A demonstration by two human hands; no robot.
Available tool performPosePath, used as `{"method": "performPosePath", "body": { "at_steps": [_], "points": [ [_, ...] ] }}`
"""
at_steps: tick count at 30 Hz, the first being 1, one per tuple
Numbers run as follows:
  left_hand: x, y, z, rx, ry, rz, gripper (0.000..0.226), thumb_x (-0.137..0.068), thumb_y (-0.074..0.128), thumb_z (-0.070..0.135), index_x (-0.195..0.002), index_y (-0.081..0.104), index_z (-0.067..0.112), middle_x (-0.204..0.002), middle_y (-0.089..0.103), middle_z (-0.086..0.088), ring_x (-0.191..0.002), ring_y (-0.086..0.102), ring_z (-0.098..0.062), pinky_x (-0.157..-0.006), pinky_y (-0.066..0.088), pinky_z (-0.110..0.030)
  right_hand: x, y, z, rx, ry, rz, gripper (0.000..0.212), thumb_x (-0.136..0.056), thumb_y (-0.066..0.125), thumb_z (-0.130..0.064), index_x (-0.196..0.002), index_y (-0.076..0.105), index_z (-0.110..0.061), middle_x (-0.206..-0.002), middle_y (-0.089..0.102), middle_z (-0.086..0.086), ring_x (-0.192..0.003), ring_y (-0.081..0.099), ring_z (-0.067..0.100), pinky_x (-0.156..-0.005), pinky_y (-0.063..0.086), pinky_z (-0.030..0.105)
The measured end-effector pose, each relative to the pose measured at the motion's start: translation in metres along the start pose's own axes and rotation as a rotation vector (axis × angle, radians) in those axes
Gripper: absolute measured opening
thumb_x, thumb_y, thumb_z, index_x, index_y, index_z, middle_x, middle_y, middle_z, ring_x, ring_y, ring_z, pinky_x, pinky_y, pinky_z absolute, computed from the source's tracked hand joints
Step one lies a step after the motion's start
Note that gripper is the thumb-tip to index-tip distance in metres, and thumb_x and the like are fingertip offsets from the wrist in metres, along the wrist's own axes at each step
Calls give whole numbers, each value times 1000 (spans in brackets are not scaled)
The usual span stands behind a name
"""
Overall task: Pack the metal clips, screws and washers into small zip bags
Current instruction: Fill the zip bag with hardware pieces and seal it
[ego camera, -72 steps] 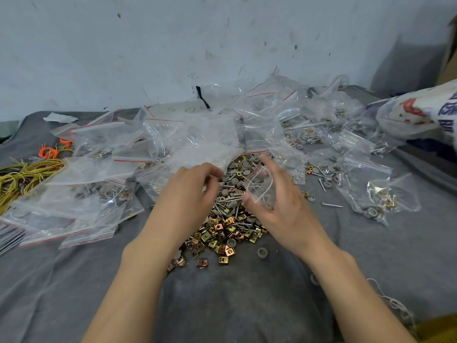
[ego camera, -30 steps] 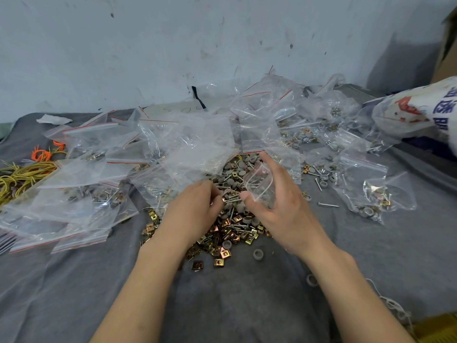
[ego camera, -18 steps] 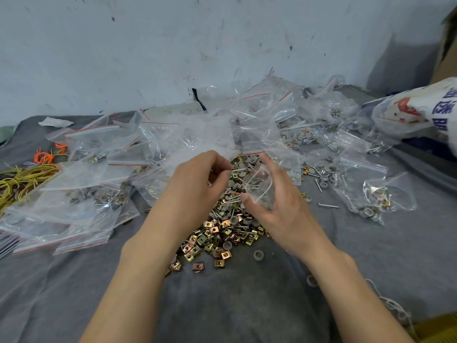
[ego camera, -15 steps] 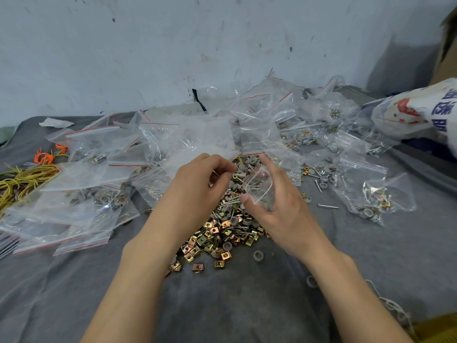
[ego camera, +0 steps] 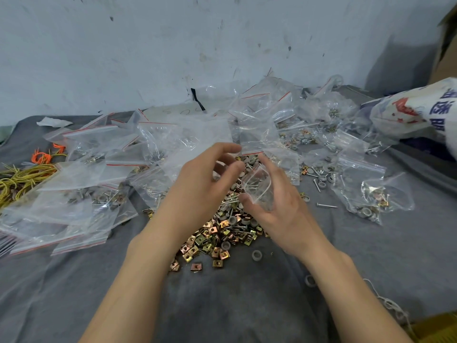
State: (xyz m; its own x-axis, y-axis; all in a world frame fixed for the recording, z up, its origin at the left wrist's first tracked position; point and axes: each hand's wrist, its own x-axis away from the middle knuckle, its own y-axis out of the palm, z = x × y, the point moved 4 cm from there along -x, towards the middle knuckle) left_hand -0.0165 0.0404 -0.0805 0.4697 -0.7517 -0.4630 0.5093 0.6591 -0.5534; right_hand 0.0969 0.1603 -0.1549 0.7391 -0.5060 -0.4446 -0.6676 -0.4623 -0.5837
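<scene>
My right hand point(ego camera: 279, 209) holds a small clear zip bag point(ego camera: 258, 186) with its mouth open towards the left; a screw lies inside it. My left hand point(ego camera: 202, 184) hovers just left of the bag's mouth, fingers loosely spread; I see nothing in them. Below both hands lies a heap of brass-coloured metal clips point(ego camera: 210, 241), grey washers point(ego camera: 256, 255) and screws point(ego camera: 232, 199) on the grey cloth point(ego camera: 247, 305).
Filled and empty zip bags point(ego camera: 81, 194) with red seal strips are piled left, behind and right point(ego camera: 363, 194). Yellow and orange wire bundles point(ego camera: 22, 174) lie far left. A printed white sack point(ego camera: 420, 112) rests at the right. A wall stands behind.
My left hand dipped into the heap, rose to the bag's mouth with fingers pinched, and now its fingers have spread apart there. My right hand kept the bag steady.
</scene>
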Motion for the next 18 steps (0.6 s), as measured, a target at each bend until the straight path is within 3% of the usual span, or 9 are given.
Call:
{"method": "performPosePath", "body": {
  "at_steps": [5,9,12,14,16,18],
  "points": [
    [2,-10,-15,2,-75,41,21,-97,54,40,-118,57,43,-97,63,20,-90,60,5,-70,48,-9,-1,1,-1,-30,20,10,80,-90,51,-72,-155,15,-42,-144,29,-32,-137,27,-12,-114,27,26],
    [8,-5,-34,-134,-157,-62,30,-98,51,43,-127,52,38,-95,61,21,-86,58,9,-66,47,-12,-1,-1,-3,-133,57,36,78,-86,53,-77,-151,18,-51,-152,36,-26,-140,35,-7,-108,32,23],
    [15,2,-50,-210,-204,-129,31,-99,51,40,-129,53,32,-95,60,22,-84,58,9,-68,43,-10,-2,-7,-4,-246,116,94,77,-80,53,-84,-147,22,-61,-142,49,-26,-130,42,-14,-95,34,14],
    [19,7,-58,-238,-215,-154,32,-100,51,39,-131,54,30,-95,60,22,-87,57,9,-70,42,-9,-4,-11,-5,-344,140,133,73,-79,56,-82,-143,27,-64,-136,52,-29,-130,45,-11,-97,40,21],
    [23,9,-64,-272,-221,-177,33,-100,51,40,-132,53,30,-99,60,20,-89,57,8,-72,41,-9,-6,-14,-5,-441,155,169,70,-81,60,-76,-143,33,-60,-129,56,-27,-126,53,-3,-96,43,21],
    [26,11,-69,-300,-230,-193,34,-100,49,40,-132,53,30,-105,63,14,-93,60,0,-76,45,-18,-7,-17,-5,-518,159,202,69,-83,63,-68,-145,38,-51,-120,60,-28,-112,61,-5,-86,47,13]
  ]
}}
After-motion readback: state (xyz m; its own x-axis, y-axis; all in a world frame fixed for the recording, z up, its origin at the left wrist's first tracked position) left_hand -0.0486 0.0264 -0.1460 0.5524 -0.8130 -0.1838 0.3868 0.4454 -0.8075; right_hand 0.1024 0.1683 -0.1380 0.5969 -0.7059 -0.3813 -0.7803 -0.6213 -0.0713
